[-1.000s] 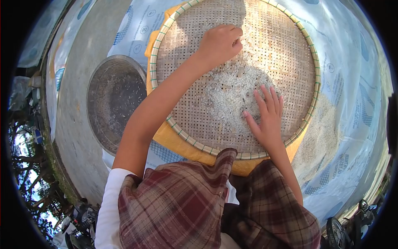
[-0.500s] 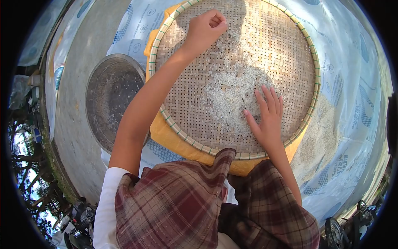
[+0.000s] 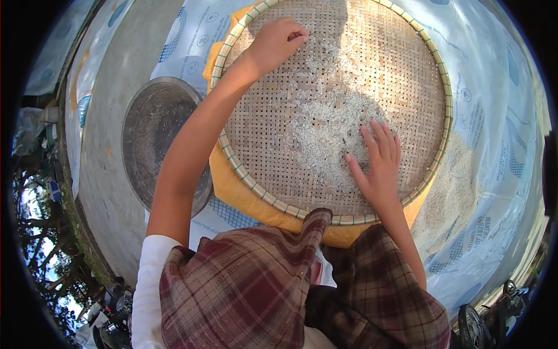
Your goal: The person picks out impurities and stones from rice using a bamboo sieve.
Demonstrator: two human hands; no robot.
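Note:
A round woven bamboo tray (image 3: 256, 125) with a green-tied rim lies in front of me. White rice grains (image 3: 322, 131) are heaped near its middle, with a thinner scatter toward the far side. My left hand (image 3: 278, 45) is over the far left part of the tray. Its thumb and fingertips are pinched together; anything between them is too small to make out. Fingers spread, my right hand (image 3: 381, 166) rests at the right edge of the rice heap. A few dark specks show among the grains near its thumb.
A dark, wide basin (image 3: 139, 145) with a few grains inside stands left of the tray, partly behind my left arm. Yellow sacking (image 3: 232, 186) lies beneath the tray. More grain (image 3: 450, 192) is spread on printed white-blue sheeting (image 3: 488, 151) at the right.
My left hand has shifted slightly left and nearer to me, still pinched. The right hand stays spread on the rice with little movement. The view has shifted slightly.

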